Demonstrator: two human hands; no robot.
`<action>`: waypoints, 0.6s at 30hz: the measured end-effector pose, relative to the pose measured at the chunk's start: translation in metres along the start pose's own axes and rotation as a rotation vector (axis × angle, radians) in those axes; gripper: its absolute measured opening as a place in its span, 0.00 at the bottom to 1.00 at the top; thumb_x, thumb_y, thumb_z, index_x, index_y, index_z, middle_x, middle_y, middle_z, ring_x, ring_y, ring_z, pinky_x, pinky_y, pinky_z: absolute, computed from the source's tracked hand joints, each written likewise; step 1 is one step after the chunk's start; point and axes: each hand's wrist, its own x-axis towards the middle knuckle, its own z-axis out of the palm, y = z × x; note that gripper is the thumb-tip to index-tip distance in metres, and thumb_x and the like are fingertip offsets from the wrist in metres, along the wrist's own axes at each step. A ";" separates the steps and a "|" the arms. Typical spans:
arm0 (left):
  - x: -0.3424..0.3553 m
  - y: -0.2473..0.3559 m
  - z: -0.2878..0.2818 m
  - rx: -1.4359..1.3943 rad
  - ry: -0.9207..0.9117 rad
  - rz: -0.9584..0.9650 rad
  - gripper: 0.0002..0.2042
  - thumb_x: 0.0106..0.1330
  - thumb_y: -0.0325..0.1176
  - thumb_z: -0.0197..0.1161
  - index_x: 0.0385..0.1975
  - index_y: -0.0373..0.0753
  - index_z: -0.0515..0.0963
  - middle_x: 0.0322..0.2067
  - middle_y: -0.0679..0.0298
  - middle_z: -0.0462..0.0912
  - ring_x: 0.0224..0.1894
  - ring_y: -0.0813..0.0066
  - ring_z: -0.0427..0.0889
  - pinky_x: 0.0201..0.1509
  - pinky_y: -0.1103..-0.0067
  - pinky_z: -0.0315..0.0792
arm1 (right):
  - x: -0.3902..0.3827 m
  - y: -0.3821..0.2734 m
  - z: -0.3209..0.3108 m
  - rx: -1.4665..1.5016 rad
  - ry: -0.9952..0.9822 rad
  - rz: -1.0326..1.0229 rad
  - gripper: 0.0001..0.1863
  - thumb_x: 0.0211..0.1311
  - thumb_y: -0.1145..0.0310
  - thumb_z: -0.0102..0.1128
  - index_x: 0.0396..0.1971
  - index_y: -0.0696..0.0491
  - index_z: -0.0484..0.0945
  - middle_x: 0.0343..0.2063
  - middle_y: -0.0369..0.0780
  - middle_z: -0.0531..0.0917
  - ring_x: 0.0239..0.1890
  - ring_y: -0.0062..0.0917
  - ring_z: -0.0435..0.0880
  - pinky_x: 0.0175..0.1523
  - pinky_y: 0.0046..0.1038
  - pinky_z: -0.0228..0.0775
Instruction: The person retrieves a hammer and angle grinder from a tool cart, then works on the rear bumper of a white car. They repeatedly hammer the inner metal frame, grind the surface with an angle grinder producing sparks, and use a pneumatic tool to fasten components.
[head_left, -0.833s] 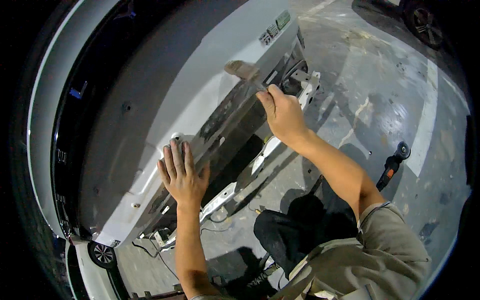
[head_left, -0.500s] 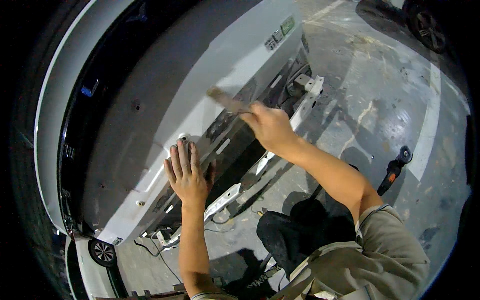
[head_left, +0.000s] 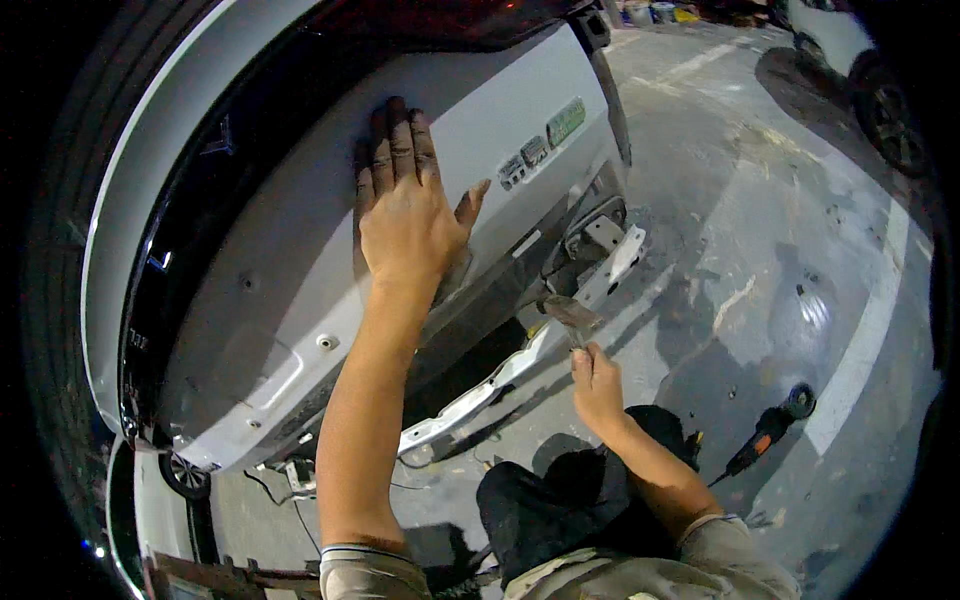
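My left hand point(head_left: 410, 225) lies flat on the white tailgate panel point(head_left: 300, 310) of a vehicle, fingers spread and thumb out. Its fingertips are dark with grime. Lower and to the right, my right hand point(head_left: 598, 385) is closed around the handle of a hammer point(head_left: 570, 312) with a worn metal head. The hammer is held away from the panel, in front of the exposed bumper beam point(head_left: 480, 395). Green and silver badges point(head_left: 545, 140) sit on the panel to the right of my left hand.
An angle grinder point(head_left: 768, 435) with an orange mark lies on the grey floor point(head_left: 700, 330) at the right. Past it runs a white painted line point(head_left: 860, 330). Another car's wheel point(head_left: 890, 120) stands at the far right. Loose cables point(head_left: 262, 487) hang below the tailgate.
My left hand has moved up and farther along the panel. My right hand has drawn the hammer back from the panel, down toward my knees. The view has shifted slightly.
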 end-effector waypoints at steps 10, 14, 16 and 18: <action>-0.088 0.003 0.007 -0.089 -0.133 0.058 0.45 0.50 0.60 0.64 0.64 0.38 0.59 0.66 0.55 0.57 0.68 0.56 0.56 0.69 0.62 0.52 | 0.020 0.011 -0.024 0.008 -0.180 0.091 0.18 0.70 0.61 0.44 0.27 0.61 0.70 0.14 0.44 0.71 0.15 0.33 0.69 0.23 0.34 0.58; -0.142 -0.004 0.005 -0.013 -0.178 -0.006 0.42 0.51 0.59 0.64 0.62 0.39 0.63 0.66 0.56 0.58 0.69 0.56 0.55 0.70 0.61 0.51 | 0.007 0.025 -0.030 -0.030 -0.260 0.155 0.20 0.70 0.59 0.43 0.23 0.58 0.70 0.15 0.40 0.71 0.20 0.25 0.69 0.29 0.31 0.61; -0.148 -0.008 -0.001 -0.007 -0.217 -0.011 0.42 0.51 0.60 0.63 0.62 0.38 0.64 0.66 0.54 0.58 0.68 0.55 0.55 0.70 0.61 0.50 | 0.003 0.026 -0.033 -0.043 -0.319 0.183 0.20 0.70 0.59 0.43 0.23 0.58 0.70 0.15 0.40 0.70 0.19 0.25 0.69 0.28 0.31 0.61; -0.138 -0.012 -0.002 -0.018 -0.208 -0.010 0.43 0.52 0.61 0.62 0.63 0.38 0.62 0.66 0.54 0.58 0.68 0.55 0.56 0.70 0.61 0.50 | -0.005 0.027 -0.036 -0.040 -0.378 0.200 0.20 0.70 0.58 0.44 0.23 0.58 0.70 0.14 0.40 0.70 0.19 0.25 0.69 0.27 0.30 0.61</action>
